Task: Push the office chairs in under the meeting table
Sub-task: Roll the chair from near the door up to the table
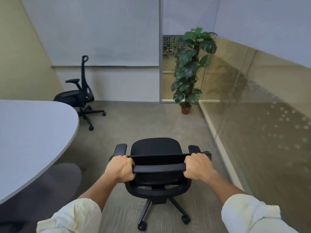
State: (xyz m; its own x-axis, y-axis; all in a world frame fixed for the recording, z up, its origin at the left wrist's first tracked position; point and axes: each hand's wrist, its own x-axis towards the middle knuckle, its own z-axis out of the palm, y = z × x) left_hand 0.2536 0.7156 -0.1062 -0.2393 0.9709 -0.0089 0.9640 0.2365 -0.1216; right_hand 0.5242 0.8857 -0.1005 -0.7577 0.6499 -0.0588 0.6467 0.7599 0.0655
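Note:
A black office chair (155, 149) on castors stands on the carpet right in front of me, its seat facing away. My left hand (120, 168) grips the left end of its backrest top bar and my right hand (197, 166) grips the right end. The grey meeting table (33, 137) with a rounded end fills the left side; the chair stands to the right of it, apart from its edge. A second black chair (79, 95) with a tall back stands beyond the table's far end, near the wall.
A potted plant (191, 68) stands in the far corner by the glass partition (260, 115) that runs along the right. Open carpet (134, 118) lies between the two chairs. A round grey table base (67, 175) shows under the table.

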